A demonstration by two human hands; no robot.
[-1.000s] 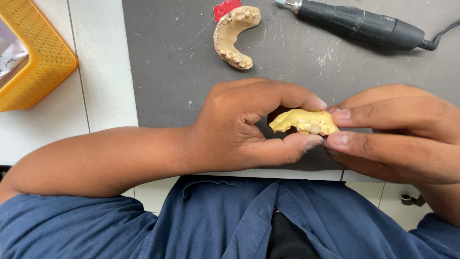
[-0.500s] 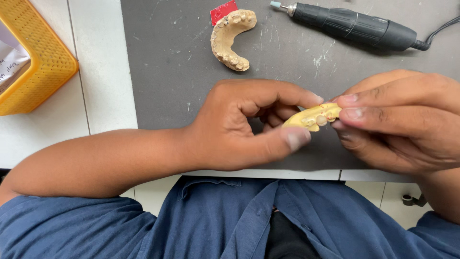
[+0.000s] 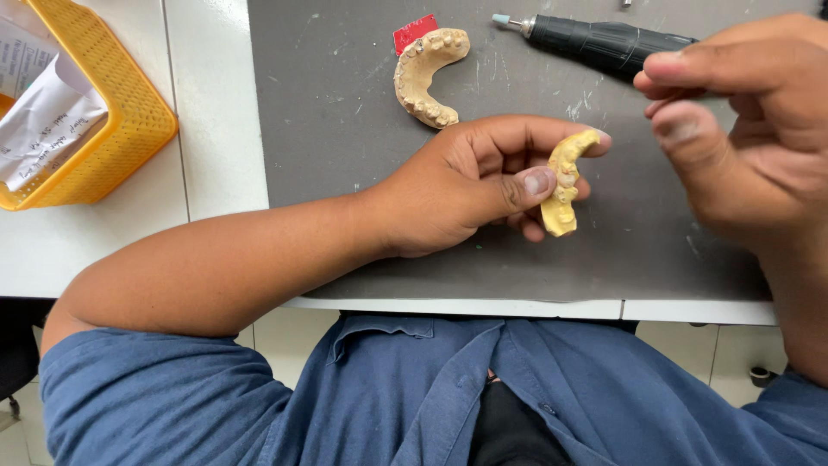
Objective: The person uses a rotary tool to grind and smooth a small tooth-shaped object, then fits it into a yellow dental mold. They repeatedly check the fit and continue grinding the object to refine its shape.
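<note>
I watched the left hand [image 3: 448,185] pinch a yellow tooth mould [image 3: 561,185] between thumb and fingertips, standing it on edge just above the grey mat [image 3: 345,173], near the table's front edge. The right hand [image 3: 742,138] hung apart from it, off to the side and nearer the camera. Its fingers were loosely curled and, as far as the blur let me tell, it held nothing. I judged the step in hand to be a one-handed hold for looking the mould over. Any further handling seemed to call for a light, steady grip on the arch, since such pieces look brittle.

A second, paler mould [image 3: 429,76] lay on the mat further back, touching a red tag [image 3: 414,33], with a black hand drill [image 3: 612,43] near it. A yellow basket [image 3: 129,121] of paper slips [image 3: 43,112] sat well apart, off the mat.
</note>
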